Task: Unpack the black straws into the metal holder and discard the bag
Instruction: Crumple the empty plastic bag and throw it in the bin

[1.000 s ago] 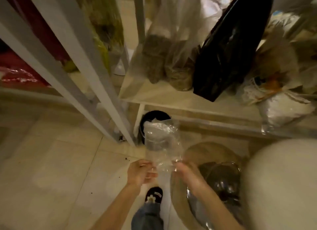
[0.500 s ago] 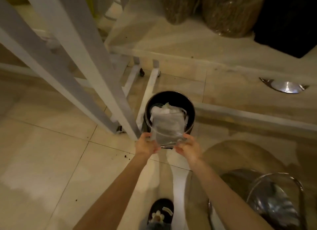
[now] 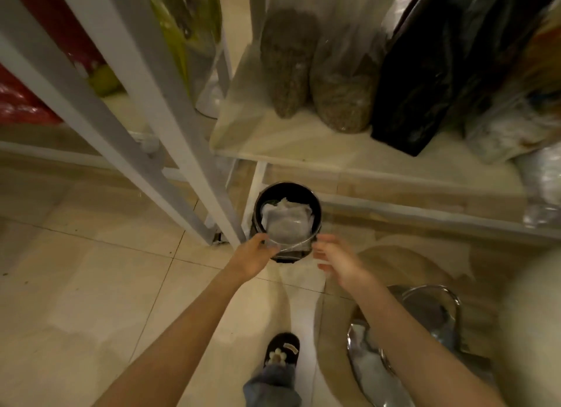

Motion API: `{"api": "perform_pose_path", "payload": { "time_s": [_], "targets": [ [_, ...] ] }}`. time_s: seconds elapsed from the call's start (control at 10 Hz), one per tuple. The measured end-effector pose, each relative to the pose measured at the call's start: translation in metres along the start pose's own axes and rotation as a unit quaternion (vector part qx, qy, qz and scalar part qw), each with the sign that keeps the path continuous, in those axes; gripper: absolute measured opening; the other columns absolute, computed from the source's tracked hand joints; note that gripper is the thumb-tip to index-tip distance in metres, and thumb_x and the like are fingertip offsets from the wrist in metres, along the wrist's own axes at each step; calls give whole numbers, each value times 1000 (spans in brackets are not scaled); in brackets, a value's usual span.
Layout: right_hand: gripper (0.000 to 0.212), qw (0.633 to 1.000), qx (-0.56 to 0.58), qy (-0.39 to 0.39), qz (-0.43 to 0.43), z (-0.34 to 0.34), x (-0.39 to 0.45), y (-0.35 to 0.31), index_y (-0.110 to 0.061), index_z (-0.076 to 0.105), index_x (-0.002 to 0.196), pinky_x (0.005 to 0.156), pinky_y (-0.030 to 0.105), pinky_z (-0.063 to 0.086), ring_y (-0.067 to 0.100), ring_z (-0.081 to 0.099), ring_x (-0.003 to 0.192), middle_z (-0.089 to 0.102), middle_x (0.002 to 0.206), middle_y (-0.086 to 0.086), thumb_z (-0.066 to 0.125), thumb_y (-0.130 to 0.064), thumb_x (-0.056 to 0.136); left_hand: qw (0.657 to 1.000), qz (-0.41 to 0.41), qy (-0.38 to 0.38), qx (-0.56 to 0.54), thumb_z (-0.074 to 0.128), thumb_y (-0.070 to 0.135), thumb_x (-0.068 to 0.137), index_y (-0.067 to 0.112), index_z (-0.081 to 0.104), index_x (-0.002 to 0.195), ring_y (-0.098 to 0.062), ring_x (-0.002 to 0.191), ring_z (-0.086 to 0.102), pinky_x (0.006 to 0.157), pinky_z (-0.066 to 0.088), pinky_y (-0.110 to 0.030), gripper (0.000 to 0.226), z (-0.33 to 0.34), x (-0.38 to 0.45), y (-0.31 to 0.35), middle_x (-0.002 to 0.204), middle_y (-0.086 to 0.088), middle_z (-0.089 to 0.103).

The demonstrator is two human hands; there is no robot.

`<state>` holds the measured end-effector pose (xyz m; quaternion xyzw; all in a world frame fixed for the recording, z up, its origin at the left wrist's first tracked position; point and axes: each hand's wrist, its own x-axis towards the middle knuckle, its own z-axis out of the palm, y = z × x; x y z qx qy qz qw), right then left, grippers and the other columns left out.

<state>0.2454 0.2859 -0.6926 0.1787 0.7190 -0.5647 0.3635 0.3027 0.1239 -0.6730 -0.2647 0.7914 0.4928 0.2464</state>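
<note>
The empty clear plastic bag [image 3: 287,227] lies crumpled in the mouth of a small round black bin [image 3: 316,204] that stands on the tiled floor under a shelf. My left hand [image 3: 255,255] pinches the bag's near left corner at the bin's rim. My right hand [image 3: 337,259] hovers just right of the bag's near edge with its fingers spread, slightly blurred, apparently off the plastic. No black straws or metal holder are in view.
White slanted frame legs [image 3: 170,127] stand just left of the bin. A low shelf [image 3: 303,145] above it carries clear sacks of grain [image 3: 288,60] and a black bag [image 3: 425,88]. A chrome stool [image 3: 431,309] stands at the lower right, and my slippered foot [image 3: 280,350] is on the tiles.
Both hands carried the bag forward and down into the bin. The right hand has since opened and drawn slightly away from the bag's edge; the left still grips it.
</note>
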Motion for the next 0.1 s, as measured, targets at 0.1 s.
{"api": "perform_pose_path", "payload": {
  "time_s": [0.1],
  "targets": [
    [17,995,-4,-8,-103,-4,-76,-64,-20,63,89,73,26,49,22,58,95,61,107,10,54,-6,87,997,70,-32,5,45,28,91,24,54,112,-21,109,51,83,36,-24,23,-21,-64,66,101,6,55]
  ]
}}
